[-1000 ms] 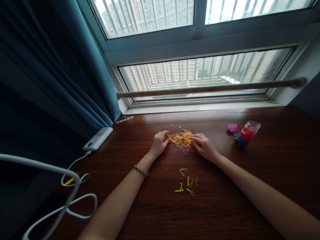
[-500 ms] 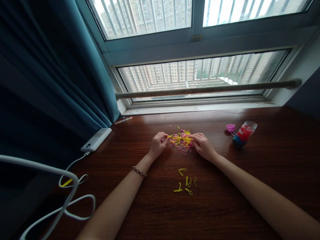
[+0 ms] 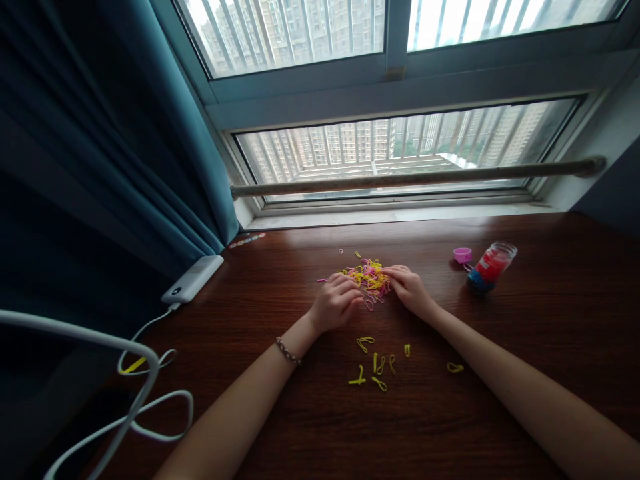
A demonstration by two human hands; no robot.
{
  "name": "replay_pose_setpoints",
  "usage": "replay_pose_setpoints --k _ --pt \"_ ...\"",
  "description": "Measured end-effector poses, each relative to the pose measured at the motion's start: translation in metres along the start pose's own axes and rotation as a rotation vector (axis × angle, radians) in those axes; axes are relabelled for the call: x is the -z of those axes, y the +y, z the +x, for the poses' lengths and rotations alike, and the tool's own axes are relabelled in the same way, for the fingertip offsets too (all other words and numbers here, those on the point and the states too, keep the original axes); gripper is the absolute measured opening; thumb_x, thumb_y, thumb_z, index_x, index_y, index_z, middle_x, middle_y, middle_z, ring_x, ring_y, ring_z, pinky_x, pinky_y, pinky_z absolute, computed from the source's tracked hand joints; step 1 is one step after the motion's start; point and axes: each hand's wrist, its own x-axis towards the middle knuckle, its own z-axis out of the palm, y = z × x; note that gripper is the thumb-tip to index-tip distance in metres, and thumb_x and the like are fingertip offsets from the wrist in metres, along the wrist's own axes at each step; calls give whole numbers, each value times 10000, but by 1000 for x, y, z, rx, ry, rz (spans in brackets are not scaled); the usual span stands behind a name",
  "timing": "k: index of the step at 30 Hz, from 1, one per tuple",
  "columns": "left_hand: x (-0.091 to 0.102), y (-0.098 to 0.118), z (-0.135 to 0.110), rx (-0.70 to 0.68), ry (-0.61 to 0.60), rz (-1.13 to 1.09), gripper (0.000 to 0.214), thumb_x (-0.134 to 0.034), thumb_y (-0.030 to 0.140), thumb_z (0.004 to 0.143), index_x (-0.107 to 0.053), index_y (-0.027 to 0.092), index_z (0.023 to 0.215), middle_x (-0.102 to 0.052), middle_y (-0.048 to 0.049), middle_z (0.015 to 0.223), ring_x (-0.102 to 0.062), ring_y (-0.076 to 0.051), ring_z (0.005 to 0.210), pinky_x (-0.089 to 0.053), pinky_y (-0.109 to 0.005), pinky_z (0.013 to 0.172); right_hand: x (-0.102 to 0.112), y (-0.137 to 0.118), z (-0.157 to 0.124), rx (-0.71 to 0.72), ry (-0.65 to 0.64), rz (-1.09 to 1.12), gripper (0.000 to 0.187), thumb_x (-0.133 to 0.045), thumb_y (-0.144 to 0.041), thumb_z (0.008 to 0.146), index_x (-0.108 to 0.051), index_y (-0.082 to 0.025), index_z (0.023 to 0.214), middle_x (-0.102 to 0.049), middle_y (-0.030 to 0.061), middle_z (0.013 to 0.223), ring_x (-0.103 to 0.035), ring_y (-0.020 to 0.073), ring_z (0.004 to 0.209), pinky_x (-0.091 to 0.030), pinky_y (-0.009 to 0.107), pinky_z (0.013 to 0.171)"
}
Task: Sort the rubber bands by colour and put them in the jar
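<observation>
A heap of small yellow and pink rubber bands lies on the dark wooden table near the window. My left hand rests at the heap's near left edge, fingers curled down; what they hold is hidden. My right hand touches the heap's right side with fingers pinched among the bands. Several loose yellow bands lie nearer to me, and one more yellow band sits beside my right forearm.
A small glass jar with red and blue bands lies tilted at the right, its pink lid beside it. A white power bank with a white cable sits at the left by the teal curtain.
My left hand moved right and toward me, from the heap's left edge to its near side. Two more yellow bands now lie apart on the table, to the right of the group of loose bands.
</observation>
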Motion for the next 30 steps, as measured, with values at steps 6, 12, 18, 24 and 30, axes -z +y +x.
replay_pose_setpoints --k 6,12,18,24,30 --pt "-6 -47 -1 397 340 83 162 -462 203 802 -578 181 913 -608 -76 975 -499 -209 1044 -350 -388 946 8 -5 0 -323 45 202 276 -548 -361 744 -676 -171 898 -685 69 824 -616 192 689 -488 304 620" --pt "-13 -59 -3 494 159 -4 169 -472 170 792 -602 225 885 -612 -36 1079 -429 -238 1165 -263 -523 978 8 -6 1 -374 87 318 280 -620 -410 675 -661 -158 790 -679 61 758 -611 181 648 -483 287 589" --pt "-15 -59 -3 473 99 -1 250 -427 141 813 -619 254 928 -600 -26 1115 -442 -230 1155 -184 -590 975 10 -22 1 -379 74 417 325 -593 -454 699 -650 -145 781 -662 59 693 -604 175 632 -472 276 573" --pt "-14 -62 -3 464 200 7 234 -482 122 779 -626 214 938 -626 -42 1052 -518 -203 1055 -331 -441 957 5 -49 -4 -108 -514 408 327 -551 -420 765 -677 -127 695 -621 27 588 -544 121 546 -422 228 524" --pt "-11 -60 -5 549 333 -92 85 -576 174 723 -643 171 775 -664 -47 809 -609 -179 775 -477 -306 749 -6 -35 -9 148 -236 -24 152 -556 -267 784 -670 -210 866 -659 57 839 -570 171 797 -438 293 734"
